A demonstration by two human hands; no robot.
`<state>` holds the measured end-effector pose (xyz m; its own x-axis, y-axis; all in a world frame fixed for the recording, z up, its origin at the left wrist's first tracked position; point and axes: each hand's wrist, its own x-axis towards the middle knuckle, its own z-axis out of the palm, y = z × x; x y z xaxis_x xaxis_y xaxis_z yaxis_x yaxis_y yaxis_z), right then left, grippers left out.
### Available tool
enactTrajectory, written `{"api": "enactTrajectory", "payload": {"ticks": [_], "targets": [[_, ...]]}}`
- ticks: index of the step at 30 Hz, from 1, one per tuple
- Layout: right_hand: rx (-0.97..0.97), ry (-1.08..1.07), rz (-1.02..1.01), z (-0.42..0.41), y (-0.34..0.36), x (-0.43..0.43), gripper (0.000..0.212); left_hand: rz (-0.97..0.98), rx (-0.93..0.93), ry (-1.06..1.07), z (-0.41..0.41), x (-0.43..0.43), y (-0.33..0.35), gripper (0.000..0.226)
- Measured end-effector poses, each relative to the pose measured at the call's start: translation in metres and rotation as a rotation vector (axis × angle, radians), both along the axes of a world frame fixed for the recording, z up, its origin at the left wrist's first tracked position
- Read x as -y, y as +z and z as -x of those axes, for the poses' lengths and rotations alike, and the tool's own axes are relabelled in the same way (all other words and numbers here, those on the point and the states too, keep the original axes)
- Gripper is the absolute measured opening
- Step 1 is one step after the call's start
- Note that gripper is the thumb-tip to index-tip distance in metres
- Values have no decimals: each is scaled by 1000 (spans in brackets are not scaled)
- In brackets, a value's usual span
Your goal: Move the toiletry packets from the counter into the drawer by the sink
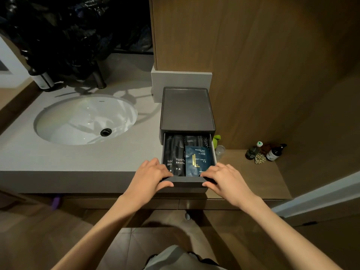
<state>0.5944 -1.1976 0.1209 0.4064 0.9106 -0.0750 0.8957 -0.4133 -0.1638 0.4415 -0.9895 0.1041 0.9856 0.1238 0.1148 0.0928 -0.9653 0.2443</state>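
Gripping drawer (187,182) front: left hand (150,177), right hand (227,181) | inside: black toothbrush packets (176,156), blue packet (197,159) flat.

I am seeing a matt dark plastic drawer (187,184) holding glossy foil-like packets (197,159). The box (187,109) top is looking smooth, faintly sheened. The counter (81,158) is showing matt grey stone, the sink (81,121) glossy white ceramic, the wall (263,55) satin wood grain.

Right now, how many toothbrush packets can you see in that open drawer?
2: both black toothbrush packets lie side by side at the drawer's left, one outermost, one beside the blue packet. More may be hidden.
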Motion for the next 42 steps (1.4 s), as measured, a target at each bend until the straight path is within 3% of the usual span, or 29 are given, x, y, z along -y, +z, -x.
{"api": "enactTrajectory", "payload": {"ticks": [14,17,21,27,36,42], "targets": [[7,-100,-94,-29,-12,-22,33,-140,50,80,-34,-15,-1,27],[62,-119,-158,-37,-11,-32,38,-173,53,134,-46,-22,2,47],[61,-140,-187,-55,-6,-51,61,-144,-8,139,-65,-38,8,65],[58,-268,-88,-90,1,-81,57,-74,-82,157,-106,-70,13,59],[141,-233,131,-109,3,-97,47,-86,-133,121,-122,-83,11,49],[142,-252,111,-106,0,-95,48,-122,-108,172,-120,-76,7,48]]}}
